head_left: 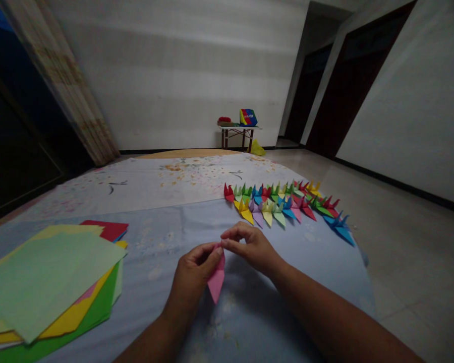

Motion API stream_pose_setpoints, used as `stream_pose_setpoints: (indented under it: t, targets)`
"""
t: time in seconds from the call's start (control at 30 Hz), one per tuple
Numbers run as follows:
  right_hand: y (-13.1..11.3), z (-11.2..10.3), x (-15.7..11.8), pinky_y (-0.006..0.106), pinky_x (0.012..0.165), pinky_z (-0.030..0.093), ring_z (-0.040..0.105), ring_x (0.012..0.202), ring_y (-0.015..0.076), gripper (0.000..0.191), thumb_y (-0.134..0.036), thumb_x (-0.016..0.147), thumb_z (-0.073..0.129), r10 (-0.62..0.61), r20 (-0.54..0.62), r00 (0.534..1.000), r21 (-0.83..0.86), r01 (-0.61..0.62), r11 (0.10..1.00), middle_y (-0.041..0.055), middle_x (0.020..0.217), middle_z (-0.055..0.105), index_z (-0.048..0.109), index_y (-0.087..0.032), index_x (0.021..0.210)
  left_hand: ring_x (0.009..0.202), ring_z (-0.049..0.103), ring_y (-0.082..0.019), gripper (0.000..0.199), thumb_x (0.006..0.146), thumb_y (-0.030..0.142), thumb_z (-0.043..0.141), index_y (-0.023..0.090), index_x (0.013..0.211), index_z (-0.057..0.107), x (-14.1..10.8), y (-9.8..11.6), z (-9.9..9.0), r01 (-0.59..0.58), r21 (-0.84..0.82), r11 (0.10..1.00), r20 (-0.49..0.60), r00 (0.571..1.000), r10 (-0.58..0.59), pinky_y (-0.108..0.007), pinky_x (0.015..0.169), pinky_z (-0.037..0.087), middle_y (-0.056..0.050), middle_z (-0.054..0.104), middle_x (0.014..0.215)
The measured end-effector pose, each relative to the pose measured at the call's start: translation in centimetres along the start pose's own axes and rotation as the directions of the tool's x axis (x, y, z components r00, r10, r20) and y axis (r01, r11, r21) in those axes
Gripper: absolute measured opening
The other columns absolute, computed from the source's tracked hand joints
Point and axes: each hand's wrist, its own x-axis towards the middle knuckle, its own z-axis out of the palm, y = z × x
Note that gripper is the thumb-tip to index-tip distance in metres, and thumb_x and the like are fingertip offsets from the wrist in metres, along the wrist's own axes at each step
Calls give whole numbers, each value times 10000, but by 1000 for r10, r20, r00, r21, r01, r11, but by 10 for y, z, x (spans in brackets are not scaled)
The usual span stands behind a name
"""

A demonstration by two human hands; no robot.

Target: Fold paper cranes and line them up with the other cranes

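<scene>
A folded pink paper (217,281) with a pointed lower end hangs from my left hand (195,268), pinched between thumb and fingers near its top. My right hand (249,246) meets it at the upper tip, thumb and index finger closed on the paper's end. The fingertips of both hands nearly touch there and hide part of the fold. Beyond my hands, rows of folded paper cranes (267,208) in many colours stand on the blue cloth.
Stacked coloured paper sheets (56,275) lie at the left on the cloth-covered table (155,282). A blue crane (340,228) sits near the right table edge. Against the far wall, a small table (239,128) holds a colourful box (248,117).
</scene>
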Motion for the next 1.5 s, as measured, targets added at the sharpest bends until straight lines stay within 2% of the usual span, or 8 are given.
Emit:
stream_pose_setpoints:
  t: [0.2,0.37,0.5,0.77,0.93,1.3,1.5]
  targets:
    - [0,1,0,265,661,409,513,677,120,126,-292,724,639,73,39,997,76,-76,994,-2,690,560,647,-166,718,551,492,-80,228,660,340,718,156,794,704,2,-7,-1,99,-86,991,64,994,-93,-174,524,373,9,631,650]
    - [1,0,0,274,684,419,530,698,127,168,-327,744,614,116,67,991,179,-127,976,7,712,590,642,-162,755,504,440,-62,227,668,360,713,149,747,686,3,-8,-1,113,-102,988,77,991,-106,-162,478,332,30,574,589]
    - [0,-1,1,288,699,420,538,719,136,183,-338,751,603,116,62,991,170,-125,977,17,748,598,652,-167,791,496,431,-66,243,661,370,713,139,726,676,3,-6,-2,120,-81,989,86,990,-113,-167,463,321,25,565,584]
    - [1,-1,1,268,679,408,522,683,120,107,-278,713,653,61,105,993,95,-71,993,-7,687,563,659,-171,721,480,430,-76,268,646,388,705,138,735,670,2,0,-1,123,14,992,79,989,-123,-183,461,313,30,553,550]
    - [3,-4,1,263,673,412,525,686,119,116,-286,714,655,42,113,993,78,-51,996,-6,691,564,665,-173,739,470,427,-76,262,631,382,710,134,702,665,1,3,0,147,-5,989,63,987,-146,-189,461,305,34,546,537]
    - [-5,-3,1,250,690,419,518,683,110,94,-269,744,636,-74,54,996,-32,76,997,-8,681,550,664,-180,737,495,442,-93,312,598,410,729,141,746,676,4,3,-1,148,-6,989,69,987,-147,-198,484,310,34,568,568]
    - [-3,-4,2,264,713,423,525,707,120,101,-281,747,637,-90,53,995,-11,91,996,-2,700,557,668,-185,749,511,449,-94,306,639,400,714,141,798,677,4,4,-3,188,-45,981,121,976,-182,-194,495,327,30,563,581]
